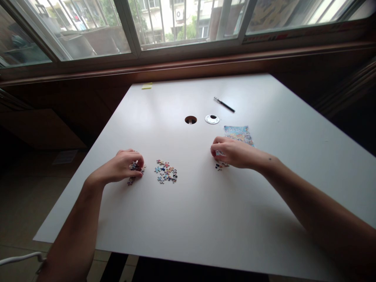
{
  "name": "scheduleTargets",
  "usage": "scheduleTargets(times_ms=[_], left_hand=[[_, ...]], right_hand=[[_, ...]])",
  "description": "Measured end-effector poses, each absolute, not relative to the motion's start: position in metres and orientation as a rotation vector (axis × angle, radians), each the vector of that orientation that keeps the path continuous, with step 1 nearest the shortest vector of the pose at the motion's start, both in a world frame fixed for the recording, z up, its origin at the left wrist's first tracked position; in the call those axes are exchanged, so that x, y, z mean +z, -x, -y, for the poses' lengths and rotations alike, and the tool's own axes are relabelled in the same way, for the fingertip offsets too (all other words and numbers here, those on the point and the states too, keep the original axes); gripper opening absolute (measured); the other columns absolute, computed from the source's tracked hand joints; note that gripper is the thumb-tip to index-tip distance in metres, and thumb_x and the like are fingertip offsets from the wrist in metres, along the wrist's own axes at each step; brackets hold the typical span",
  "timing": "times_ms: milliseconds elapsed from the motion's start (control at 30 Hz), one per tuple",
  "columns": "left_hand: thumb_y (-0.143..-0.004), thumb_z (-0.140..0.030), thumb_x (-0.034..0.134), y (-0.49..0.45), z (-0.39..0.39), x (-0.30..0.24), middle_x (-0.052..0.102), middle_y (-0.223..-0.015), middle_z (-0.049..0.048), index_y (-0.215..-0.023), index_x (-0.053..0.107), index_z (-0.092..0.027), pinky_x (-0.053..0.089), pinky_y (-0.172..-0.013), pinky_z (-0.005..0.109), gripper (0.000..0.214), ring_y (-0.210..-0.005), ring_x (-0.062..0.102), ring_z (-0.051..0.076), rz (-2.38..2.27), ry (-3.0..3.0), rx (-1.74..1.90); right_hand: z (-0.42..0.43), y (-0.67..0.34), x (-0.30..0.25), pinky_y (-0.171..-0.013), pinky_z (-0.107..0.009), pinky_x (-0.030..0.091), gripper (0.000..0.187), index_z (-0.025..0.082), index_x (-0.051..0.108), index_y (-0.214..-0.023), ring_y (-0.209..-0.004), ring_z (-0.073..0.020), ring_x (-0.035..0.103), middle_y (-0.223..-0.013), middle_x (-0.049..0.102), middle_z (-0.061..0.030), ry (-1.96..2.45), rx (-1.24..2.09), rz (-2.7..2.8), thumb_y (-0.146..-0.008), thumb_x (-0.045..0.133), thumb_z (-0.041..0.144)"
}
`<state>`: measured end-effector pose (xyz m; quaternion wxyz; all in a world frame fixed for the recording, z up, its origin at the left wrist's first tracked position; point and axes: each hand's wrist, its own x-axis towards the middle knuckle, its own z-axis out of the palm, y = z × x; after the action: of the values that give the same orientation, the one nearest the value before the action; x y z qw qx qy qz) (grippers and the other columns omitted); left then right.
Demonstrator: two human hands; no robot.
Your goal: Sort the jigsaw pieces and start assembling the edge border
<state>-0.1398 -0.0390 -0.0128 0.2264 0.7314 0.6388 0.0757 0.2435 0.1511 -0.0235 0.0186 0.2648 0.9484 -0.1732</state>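
A small heap of colourful jigsaw pieces [166, 171] lies on the white table [188, 219]. My left hand [125, 165] rests just left of that heap, fingers curled over a few more puzzle pieces [135, 167]. My right hand [230, 152] is curled over a few dark puzzle pieces [221, 166] on the right, fingers pinched together. Just beyond my right hand lies a blue picture card [238, 134], partly covered by the hand.
A black pen [224, 104] lies farther back. A round cable hole [190, 120] and its loose white cap [212, 119] sit mid-table. A yellow sticky note [147, 86] is at the far left corner. A window runs behind the table.
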Motion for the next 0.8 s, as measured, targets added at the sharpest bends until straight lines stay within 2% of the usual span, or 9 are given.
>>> scheduleTargets(times_ms=[133,267,500,600,700,800], left_hand=[[-0.078,-0.038,0.072,0.1416,0.0388,-0.0164,0.068,-0.085,0.0018,-0.078,0.063,-0.022,0.047,-0.074,0.028,0.019,-0.08,0.061,0.018,-1.787,-1.956,0.218],[-0.077,-0.04,0.072,0.1417,0.0387,-0.0172,0.064,-0.076,0.0002,-0.075,0.061,-0.021,0.045,-0.064,0.025,0.022,-0.071,0.059,0.016,-1.803,-1.95,0.212],[-0.09,-0.041,0.058,0.1415,0.0394,-0.0149,0.068,-0.077,0.0012,-0.093,0.066,-0.022,0.046,-0.061,0.024,0.02,-0.064,0.061,0.014,-1.848,-1.894,0.338],[-0.089,-0.038,0.058,0.1435,0.0391,-0.0145,0.07,-0.089,0.0043,-0.091,0.07,-0.022,0.049,-0.077,0.029,0.02,-0.081,0.064,0.018,-1.901,-2.034,0.365],[-0.086,-0.041,0.063,0.1432,0.0395,-0.0128,0.068,-0.103,0.0057,-0.085,0.073,-0.023,0.043,-0.097,0.035,0.021,-0.102,0.06,0.023,-1.895,-2.166,0.274],[-0.079,-0.049,0.071,0.1417,0.0403,-0.012,0.066,-0.106,0.0055,-0.083,0.074,-0.023,0.04,-0.101,0.037,0.026,-0.107,0.056,0.025,-1.851,-2.163,0.136]], right_hand=[[-0.1512,-0.2434,-0.0237,-0.073,-0.032,0.044,0.012,0.023,0.065,-0.087,-0.087,-0.0203,0.059,-0.107,0.06,-0.0074,-0.802,-0.527,-2.952,-0.088,0.054,0.028],[-0.1516,-0.2434,-0.0238,-0.074,-0.032,0.044,0.013,0.023,0.065,-0.088,-0.087,-0.0203,0.059,-0.108,0.06,-0.0077,-0.8,-0.519,-2.94,-0.089,0.053,0.028],[-0.1517,-0.2443,-0.0245,-0.075,-0.031,0.044,0.011,0.023,0.065,-0.087,-0.086,-0.02,0.06,-0.107,0.061,-0.0072,-0.807,-0.53,-2.954,-0.087,0.055,0.028],[-0.1519,-0.2444,-0.0248,-0.074,-0.031,0.044,0.011,0.023,0.066,-0.087,-0.085,-0.0198,0.06,-0.107,0.061,-0.0071,-0.814,-0.525,-2.956,-0.087,0.055,0.027],[-0.1524,-0.2442,-0.025,-0.074,-0.03,0.044,0.012,0.023,0.066,-0.087,-0.086,-0.0197,0.061,-0.107,0.061,-0.0073,-0.805,-0.518,-2.959,-0.087,0.055,0.027],[-0.1527,-0.244,-0.0249,-0.074,-0.03,0.044,0.013,0.023,0.066,-0.088,-0.086,-0.0196,0.061,-0.108,0.061,-0.0077,-0.791,-0.499,-2.955,-0.088,0.054,0.027]])
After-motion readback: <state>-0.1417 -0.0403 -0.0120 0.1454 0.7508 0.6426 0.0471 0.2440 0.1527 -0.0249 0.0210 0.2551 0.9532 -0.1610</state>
